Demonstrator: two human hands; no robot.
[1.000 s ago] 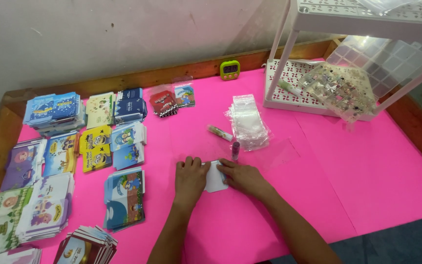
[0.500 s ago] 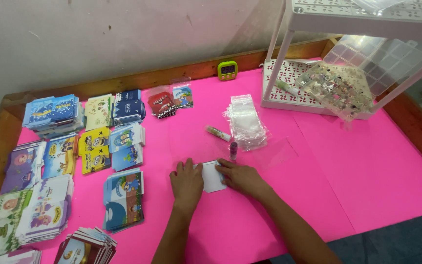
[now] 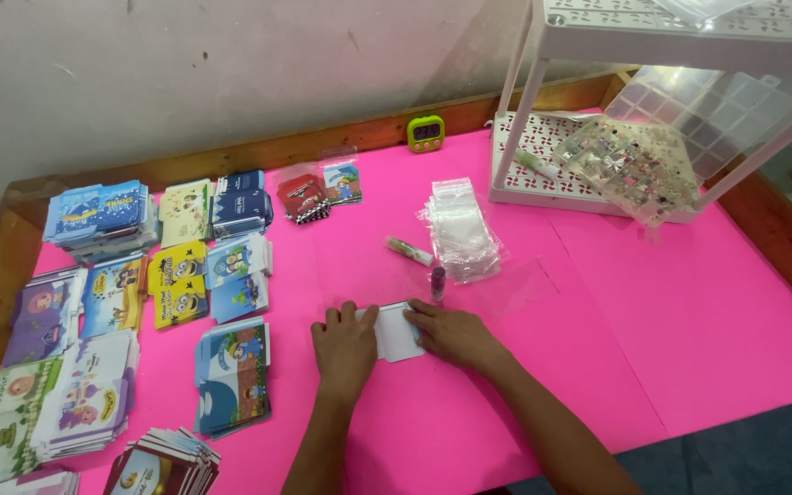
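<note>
White card (image 3: 397,332) lies flat on the pink table (image 3: 598,312), between both hands. In the head view, the left hand (image 3: 345,346) presses its left edge with fingers flat, and the right hand (image 3: 452,334) presses its right edge. A small glue stick (image 3: 437,283) stands just beside the right hand's fingers, near the clear bags (image 3: 461,231).

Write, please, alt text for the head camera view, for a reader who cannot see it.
Two bare hands, left hand and right hand, press a small white card flat on a pink table. Stacks of colourful cartoon cards lie to the left; clear plastic bags and a white rack lie beyond.
</note>
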